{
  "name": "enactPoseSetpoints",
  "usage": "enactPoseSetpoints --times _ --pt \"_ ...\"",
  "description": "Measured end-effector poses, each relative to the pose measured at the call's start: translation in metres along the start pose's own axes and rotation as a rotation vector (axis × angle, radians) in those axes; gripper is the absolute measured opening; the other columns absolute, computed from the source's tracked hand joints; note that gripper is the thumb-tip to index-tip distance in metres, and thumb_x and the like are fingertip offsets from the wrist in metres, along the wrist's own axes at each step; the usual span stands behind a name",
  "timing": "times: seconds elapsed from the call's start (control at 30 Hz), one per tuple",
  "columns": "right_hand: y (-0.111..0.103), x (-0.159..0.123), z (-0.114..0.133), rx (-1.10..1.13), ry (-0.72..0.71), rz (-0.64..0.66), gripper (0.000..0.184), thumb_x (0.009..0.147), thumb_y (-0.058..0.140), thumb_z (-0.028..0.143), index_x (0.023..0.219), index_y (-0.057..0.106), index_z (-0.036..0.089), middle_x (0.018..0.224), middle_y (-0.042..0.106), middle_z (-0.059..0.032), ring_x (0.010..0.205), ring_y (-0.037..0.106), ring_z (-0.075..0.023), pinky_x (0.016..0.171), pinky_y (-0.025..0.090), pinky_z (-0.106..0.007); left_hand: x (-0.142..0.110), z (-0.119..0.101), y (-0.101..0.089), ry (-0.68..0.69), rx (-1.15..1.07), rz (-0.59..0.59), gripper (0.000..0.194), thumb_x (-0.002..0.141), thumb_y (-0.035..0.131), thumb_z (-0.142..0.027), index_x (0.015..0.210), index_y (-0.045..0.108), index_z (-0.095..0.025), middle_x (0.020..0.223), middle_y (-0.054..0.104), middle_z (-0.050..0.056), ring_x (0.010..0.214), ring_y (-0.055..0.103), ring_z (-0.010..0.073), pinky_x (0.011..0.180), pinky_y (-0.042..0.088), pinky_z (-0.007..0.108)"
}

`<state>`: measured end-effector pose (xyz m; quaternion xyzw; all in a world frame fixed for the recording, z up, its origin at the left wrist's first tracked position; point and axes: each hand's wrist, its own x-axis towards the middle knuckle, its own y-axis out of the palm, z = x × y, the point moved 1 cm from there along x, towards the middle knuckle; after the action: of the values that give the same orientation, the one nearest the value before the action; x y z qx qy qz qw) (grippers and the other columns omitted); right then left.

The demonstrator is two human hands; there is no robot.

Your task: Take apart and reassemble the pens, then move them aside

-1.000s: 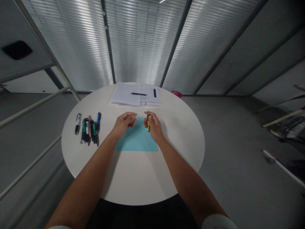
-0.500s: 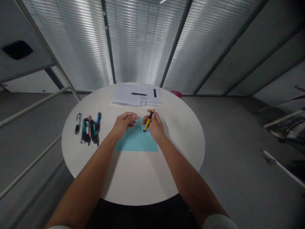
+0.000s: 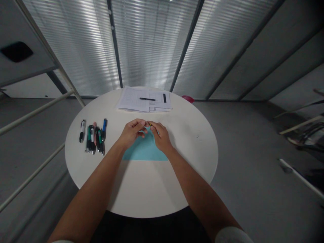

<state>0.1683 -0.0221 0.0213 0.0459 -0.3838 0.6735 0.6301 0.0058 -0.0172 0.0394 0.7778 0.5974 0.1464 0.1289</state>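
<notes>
While the left hand (image 3: pixel 131 133) and the right hand (image 3: pixel 162 137) were almost fingertip to fingertip over the far part of a blue sheet (image 3: pixel 145 152), the right grip pinched a yellow-and-black piece (image 3: pixel 150 125) between thumb and forefinger, most of it hidden. The left grip had its thumb and fingers drawn together; whether it pinched anything was too small to tell. The sheet lay around the middle of the round worktop (image 3: pixel 144 189), its straight near edge set back from the curved near rim by a broad white strip. Both forearms crossed that rim, framing the strip. Toward the left rim lay a cluster of pens (image 3: pixel 99 135), with a white pen (image 3: pixel 82 131) just beside it. Papers (image 3: pixel 134 104) reached almost to the far edge, a black pen (image 3: pixel 147 99) on top. A narrow white band separated hands from papers; a wider span stretched from the right hand to the right rim.
</notes>
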Motion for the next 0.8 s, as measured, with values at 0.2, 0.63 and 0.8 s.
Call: enactPoseSetpoints --times 0.2,0.63,0.8 --pt "-0.0036 0.0011 0.0005 -0.104 -0.023 -0.012 0.035 0.099 0.039 0.038 0.127 0.06 0.033 0.112 0.067 -0.0038 0.101 0.059 -0.02 0.092 0.041 -0.037 0.0023 0.0028 -0.0027 0.013 0.004 -0.022 0.033 0.076 0.072 -0.043 0.091 0.063 -0.015 0.103 0.066 0.01 0.067 0.062 0.012 0.049 0.049 0.023" --pt "-0.0041 0.0002 -0.0053 -0.239 -0.01 0.001 0.037 0.099 0.038 0.04 0.128 0.06 0.033 0.104 0.067 -0.0045 0.098 0.058 -0.0197 0.089 0.037 -0.036 0.0035 0.0041 -0.0049 -0.006 0.03 -0.046 0.037 0.074 0.072 -0.046 0.093 0.062 -0.015 0.103 0.067 0.009 0.062 0.061 0.0109 0.046 0.047 0.022" --pt "-0.0036 0.0002 -0.0075 -0.27 -0.011 -0.007 0.037 0.099 0.039 0.04 0.128 0.06 0.033 0.102 0.066 -0.0042 0.096 0.057 -0.0194 0.087 0.036 -0.036 0.0033 0.005 -0.005 -0.006 0.045 -0.045 0.034 0.075 0.072 -0.043 0.09 0.061 -0.015 0.106 0.066 0.01 0.061 0.061 0.0107 0.046 0.048 0.023"
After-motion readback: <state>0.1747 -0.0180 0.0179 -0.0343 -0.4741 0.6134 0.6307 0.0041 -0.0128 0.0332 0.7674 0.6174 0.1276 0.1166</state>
